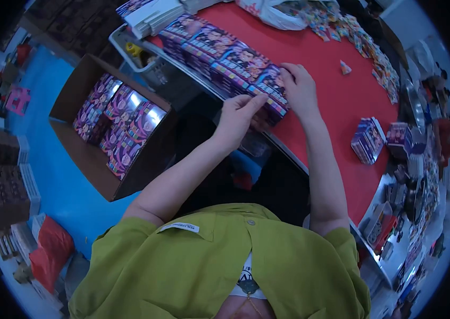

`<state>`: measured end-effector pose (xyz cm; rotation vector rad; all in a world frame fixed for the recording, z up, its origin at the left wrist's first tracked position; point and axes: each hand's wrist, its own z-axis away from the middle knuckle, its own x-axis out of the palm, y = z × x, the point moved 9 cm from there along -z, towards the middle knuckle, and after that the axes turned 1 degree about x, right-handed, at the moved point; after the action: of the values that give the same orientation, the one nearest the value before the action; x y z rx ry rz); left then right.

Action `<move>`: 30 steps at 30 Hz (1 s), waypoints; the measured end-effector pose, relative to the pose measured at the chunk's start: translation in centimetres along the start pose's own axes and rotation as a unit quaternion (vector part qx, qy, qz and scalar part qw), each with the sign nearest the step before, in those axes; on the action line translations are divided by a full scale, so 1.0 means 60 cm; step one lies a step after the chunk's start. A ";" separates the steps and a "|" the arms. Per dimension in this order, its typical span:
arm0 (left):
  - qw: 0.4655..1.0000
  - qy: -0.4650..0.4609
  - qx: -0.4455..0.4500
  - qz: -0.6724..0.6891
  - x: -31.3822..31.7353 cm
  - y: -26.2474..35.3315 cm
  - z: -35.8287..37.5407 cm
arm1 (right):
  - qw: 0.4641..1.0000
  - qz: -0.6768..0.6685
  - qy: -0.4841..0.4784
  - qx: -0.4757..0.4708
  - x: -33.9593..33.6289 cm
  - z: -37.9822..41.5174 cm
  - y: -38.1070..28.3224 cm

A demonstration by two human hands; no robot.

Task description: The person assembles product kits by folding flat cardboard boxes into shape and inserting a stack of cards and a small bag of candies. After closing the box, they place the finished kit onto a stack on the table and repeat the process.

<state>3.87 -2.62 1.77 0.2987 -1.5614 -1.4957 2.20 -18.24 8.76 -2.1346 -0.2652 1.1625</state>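
A row of stacked purple printed boxes (218, 47) lies along the near edge of the red tabletop. At the row's right end, my left hand (237, 118) grips the front corner of the last stack, thumb on top and fingers partly hidden below. My right hand (302, 91) holds the far side of that same stack, its fingers bent over the edge. To the left, an open cardboard carton (144, 94) contains several shiny purple printed packs (124, 125), with a gap among them.
Small colourful wrapped pieces (360, 37) spill from a white plastic bag (281, 16) across the red table (336, 114). More purple boxes (368, 141) stand at the right. A white basket (129, 50) is beyond the carton; a red bag (52, 252) lies lower left.
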 end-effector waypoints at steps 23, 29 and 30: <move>0.951 -0.262 0.115 -0.114 0.168 -0.070 0.096 | 0.938 0.134 0.318 -0.025 -0.362 0.482 0.071; 0.878 -0.391 0.155 -0.228 0.324 -0.131 0.147 | 0.790 0.186 0.479 0.335 -0.471 0.900 0.252; 0.839 -0.425 0.195 -0.278 0.355 -0.140 0.160 | 0.751 0.162 0.471 0.433 -0.458 0.980 0.307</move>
<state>-18.20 -13.47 5.24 0.3635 -2.6853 -1.8705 -63.47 -17.37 -6.61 -1.6224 0.9562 0.1128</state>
